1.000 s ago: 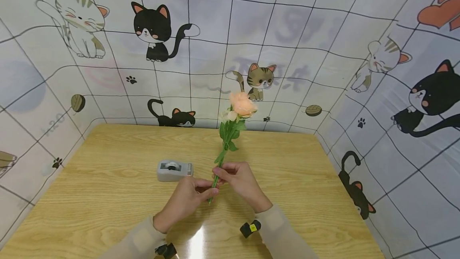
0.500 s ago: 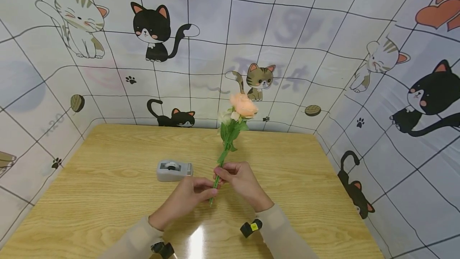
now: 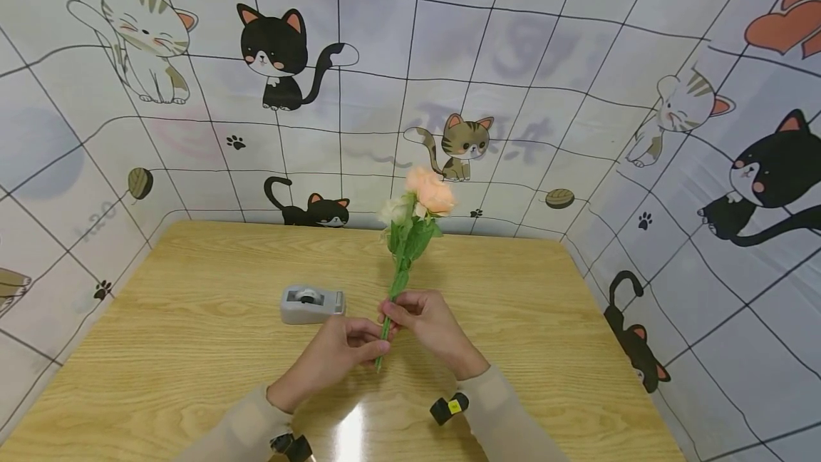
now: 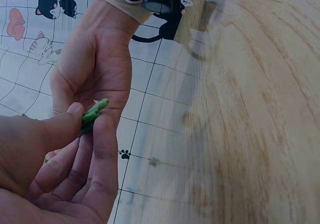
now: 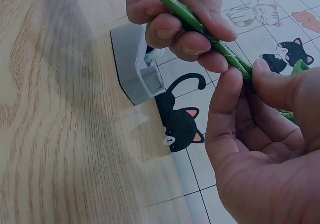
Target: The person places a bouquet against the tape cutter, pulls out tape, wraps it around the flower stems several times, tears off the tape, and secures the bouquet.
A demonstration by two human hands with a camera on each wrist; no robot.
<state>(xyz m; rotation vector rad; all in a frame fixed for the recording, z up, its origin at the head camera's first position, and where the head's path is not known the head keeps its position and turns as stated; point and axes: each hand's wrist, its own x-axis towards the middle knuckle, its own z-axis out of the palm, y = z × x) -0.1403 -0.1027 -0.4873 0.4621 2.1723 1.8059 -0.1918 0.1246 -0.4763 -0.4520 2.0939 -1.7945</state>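
Note:
A small bunch of flowers, with a peach rose (image 3: 432, 193) and a whitish bloom (image 3: 395, 212) above green leaves (image 3: 413, 239), stands slightly tilted over the table in the head view. The right hand (image 3: 436, 326) pinches the green stems (image 5: 230, 56) between thumb and fingers. Lower down, the thumb and fingers of the left hand (image 3: 333, 356) pinch the same stems near their cut ends (image 4: 100, 105). Both hands nearly touch each other. In the right wrist view, at least two stems lie side by side.
A grey tape dispenser (image 3: 312, 304) stands on the wooden table (image 3: 212, 348), just left of the hands. Behind and beside the table hangs a white cloth (image 3: 372, 27) with printed cats and grid lines.
The bunch has turned a little between the fingers. The flower heads have shifted slightly left and the stem ends slightly right. Both hands stay almost in place.

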